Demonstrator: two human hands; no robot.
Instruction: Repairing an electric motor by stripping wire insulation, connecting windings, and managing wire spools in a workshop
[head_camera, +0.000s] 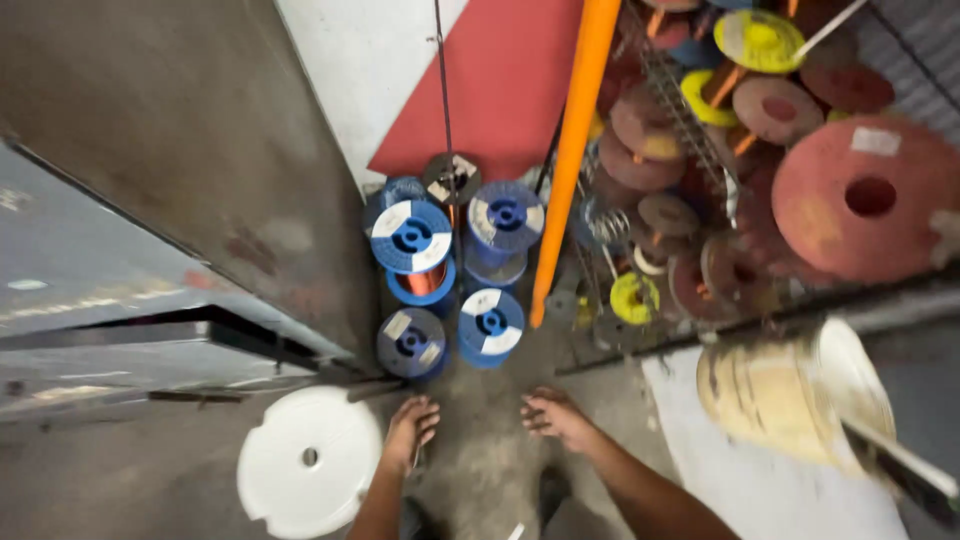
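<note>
My left hand (409, 430) and my right hand (556, 415) both stretch forward over the concrete floor, fingers spread, holding nothing. Just ahead of them stand several blue wire spools: one pair nearest, a blue spool (412, 342) on the left and a blue spool (490, 326) on the right. Behind these sits a blue spool wound with copper wire (414, 248) and another blue spool (505, 220). My hands are short of the spools and touch none of them.
A white round disc (307, 460) lies left of my left hand. An orange pole (570, 150) leans behind the spools. A rack with many red and yellow reels (760, 150) fills the right. A pale wooden reel (790, 395) sits at right; grey metal panels (150, 200) at left.
</note>
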